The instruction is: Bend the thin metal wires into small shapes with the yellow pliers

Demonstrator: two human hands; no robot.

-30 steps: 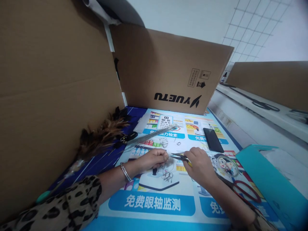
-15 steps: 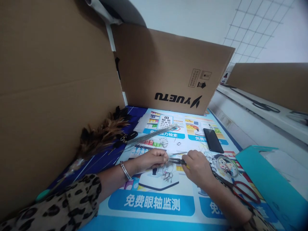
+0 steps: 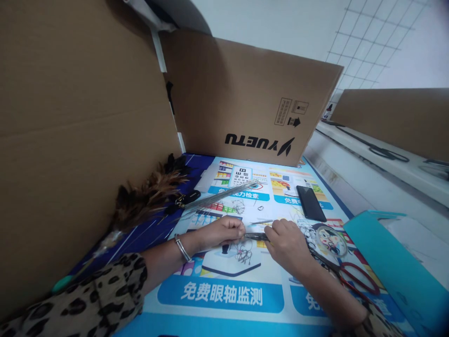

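Observation:
My right hand (image 3: 286, 241) is wrapped round a pair of pliers (image 3: 257, 236), whose dark jaws point left. Fingers pinched, my left hand (image 3: 228, 230) meets the tip of the jaws; what it pinches is too small to make out, perhaps a piece of thin wire. Just below both hands lies a small tangle of bent wire pieces (image 3: 243, 254). A thin pointed metal tool (image 3: 262, 222) rests on the printed sheet behind the pliers. Farther back, a bundle of straight wires (image 3: 226, 193) lies slantwise, near a loose heap of fine wire (image 3: 238, 206).
To the right are a black phone (image 3: 310, 203), a roll of clear tape (image 3: 331, 241), red-handled scissors (image 3: 359, 277) and a turquoise box (image 3: 396, 271). A brown feather duster (image 3: 147, 192) lies left. Cardboard walls (image 3: 252, 98) stand behind and left.
The pliers' handles have closed together and the pliers have rolled slightly in my right hand. My left hand stays in nearly the same place, still pinched at the jaws.

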